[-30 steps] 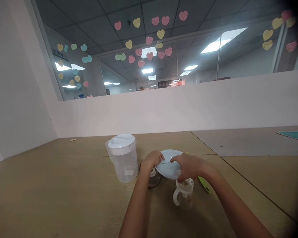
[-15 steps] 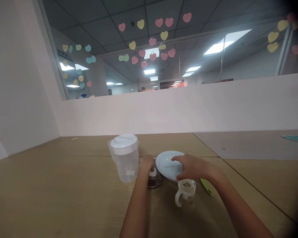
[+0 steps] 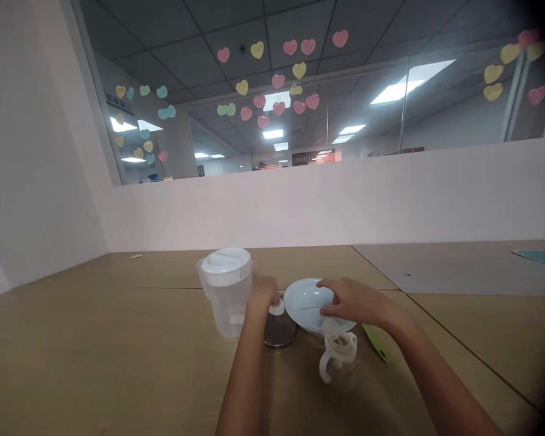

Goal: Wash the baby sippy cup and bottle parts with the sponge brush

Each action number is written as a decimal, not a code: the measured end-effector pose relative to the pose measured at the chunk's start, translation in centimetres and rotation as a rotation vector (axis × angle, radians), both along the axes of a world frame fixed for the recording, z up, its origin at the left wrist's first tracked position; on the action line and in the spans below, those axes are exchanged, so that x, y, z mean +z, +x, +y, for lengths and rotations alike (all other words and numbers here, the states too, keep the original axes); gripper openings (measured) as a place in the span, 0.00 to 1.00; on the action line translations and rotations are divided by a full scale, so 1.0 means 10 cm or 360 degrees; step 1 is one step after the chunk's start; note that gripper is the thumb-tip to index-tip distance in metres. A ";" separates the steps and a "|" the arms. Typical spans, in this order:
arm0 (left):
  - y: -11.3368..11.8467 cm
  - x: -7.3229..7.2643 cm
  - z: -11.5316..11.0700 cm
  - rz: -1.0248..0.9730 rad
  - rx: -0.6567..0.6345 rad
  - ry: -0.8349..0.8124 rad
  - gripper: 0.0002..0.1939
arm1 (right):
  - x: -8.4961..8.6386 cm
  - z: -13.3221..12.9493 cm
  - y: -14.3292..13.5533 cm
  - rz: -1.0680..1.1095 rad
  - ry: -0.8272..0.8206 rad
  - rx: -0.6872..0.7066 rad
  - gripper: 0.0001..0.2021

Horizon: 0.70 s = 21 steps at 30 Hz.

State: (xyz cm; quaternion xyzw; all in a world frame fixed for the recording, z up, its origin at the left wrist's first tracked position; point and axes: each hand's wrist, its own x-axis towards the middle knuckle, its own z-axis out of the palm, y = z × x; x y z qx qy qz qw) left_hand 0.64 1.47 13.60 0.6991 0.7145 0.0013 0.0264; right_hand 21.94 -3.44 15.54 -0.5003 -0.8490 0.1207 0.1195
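My left hand (image 3: 262, 293), a little blurred, has its fingers curled at the white knob (image 3: 277, 307) of a dark see-through pot lid (image 3: 279, 334). My right hand (image 3: 350, 300) hovers over the near right part of a pale blue-white plate (image 3: 303, 297), thumb and forefinger spread with nothing between them. Just below it stands a small clear cup (image 3: 340, 363) with a white handle and white ring-shaped parts on top. A green handle (image 3: 376, 344) with a hole in its end sticks out from beside the plate; its other end is hidden.
Left of my left hand stands a translucent pitcher (image 3: 227, 300) with a white lid. All of this rests on a wood-toned table (image 3: 95, 351) with panel seams. A teal item (image 3: 542, 257) lies far right, a small pale scrap (image 3: 136, 256) far left. A white wall (image 3: 300, 209) bounds the back.
My left hand has shifted slightly left and up, and the lid's knob with it. My right hand has risen a little off the cup, whose top ring now shows more fully.
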 end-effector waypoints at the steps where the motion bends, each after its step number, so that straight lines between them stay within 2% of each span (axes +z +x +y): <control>1: 0.02 0.09 -0.07 -0.0017 -0.0026 0.0104 0.11 | 0.00 0.00 -0.01 0.0033 0.0041 0.0001 0.30; 4: 0.16 0.32 -0.35 -0.0087 -0.0207 0.0385 0.13 | -0.02 0.04 -0.08 0.0218 0.0178 0.0025 0.32; 5: 0.24 0.37 -0.44 -0.0173 -0.0354 0.0548 0.11 | -0.04 0.07 -0.11 0.0299 0.0231 0.0054 0.31; 7: 0.41 0.45 -0.60 -0.0301 -0.0676 0.0742 0.08 | -0.07 0.14 -0.16 0.0452 0.0333 0.0110 0.25; 8: 0.50 0.47 -0.66 -0.0316 -0.0770 0.0821 0.07 | -0.07 0.18 -0.18 0.0519 0.0381 0.0121 0.19; 11: 0.70 0.46 -0.71 -0.0175 -0.0781 0.1044 0.07 | -0.08 0.26 -0.20 0.0748 0.0513 0.0094 0.08; 14: 0.75 0.42 -0.65 -0.0176 -0.0862 0.1198 0.08 | -0.05 0.26 -0.21 0.1064 0.0649 0.0094 0.05; 17: 0.71 0.40 -0.60 -0.0420 -0.0928 0.1362 0.08 | -0.02 0.20 -0.25 0.1363 0.0771 0.0102 0.09; 21: 0.67 0.40 -0.61 -0.0902 -0.0963 0.1476 0.07 | -0.04 0.13 -0.35 0.1660 0.0903 0.0114 0.21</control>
